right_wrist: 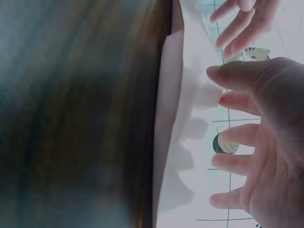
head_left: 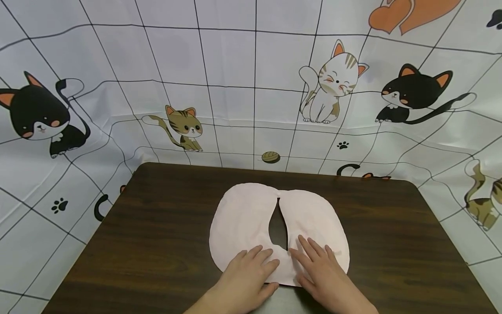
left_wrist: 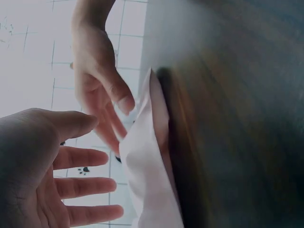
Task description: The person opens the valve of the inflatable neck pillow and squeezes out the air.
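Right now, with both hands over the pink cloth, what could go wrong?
1. The left hand and right hand have their fingers extended, neither gripping the cloth, so an uneven push might slide or wrinkle it on the table.
2. The cloth's near edge looks partly lifted in the left wrist view; a thumb could catch it and fold it over.

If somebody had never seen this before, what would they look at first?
Probably the pale pink curved piece, near the middle of the dark wooden table, with a narrow gap in its centre. The left hand and right hand are over its near part. Next, perhaps, the cartoon cats on the white backdrop behind, such as the black-and-white cat at far left.
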Demonstrator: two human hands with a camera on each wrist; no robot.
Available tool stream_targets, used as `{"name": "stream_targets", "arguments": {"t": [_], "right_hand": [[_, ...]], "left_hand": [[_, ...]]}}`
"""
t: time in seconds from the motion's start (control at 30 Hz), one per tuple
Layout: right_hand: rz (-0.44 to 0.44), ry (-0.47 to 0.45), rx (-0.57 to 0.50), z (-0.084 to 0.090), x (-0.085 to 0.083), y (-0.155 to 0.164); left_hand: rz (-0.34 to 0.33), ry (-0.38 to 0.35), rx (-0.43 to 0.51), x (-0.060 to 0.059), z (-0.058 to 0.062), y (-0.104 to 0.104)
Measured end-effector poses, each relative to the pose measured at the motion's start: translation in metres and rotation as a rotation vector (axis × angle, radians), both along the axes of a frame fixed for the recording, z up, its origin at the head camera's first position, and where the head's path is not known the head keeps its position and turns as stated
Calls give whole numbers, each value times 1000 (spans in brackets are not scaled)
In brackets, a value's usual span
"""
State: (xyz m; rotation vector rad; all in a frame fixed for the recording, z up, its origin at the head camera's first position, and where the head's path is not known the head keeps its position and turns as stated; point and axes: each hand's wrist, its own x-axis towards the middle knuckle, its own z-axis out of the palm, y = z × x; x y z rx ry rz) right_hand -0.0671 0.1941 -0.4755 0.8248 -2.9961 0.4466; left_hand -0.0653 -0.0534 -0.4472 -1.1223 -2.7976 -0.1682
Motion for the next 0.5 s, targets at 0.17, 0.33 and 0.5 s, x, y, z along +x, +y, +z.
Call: {"name": "stream_targets", "arguments": {"t": [0.17,0.33,0.5], "right_hand": [[57,63,-64,-8,6,-1],[148,196,-53,-20,10,-4],[198,226,-6,-27,14,-9]], "left_hand": [[-57,-8,-3,0,-7,3],[-39,-10,-17,2,-13,3],[17,-30,-55,4,-16,4]]}}
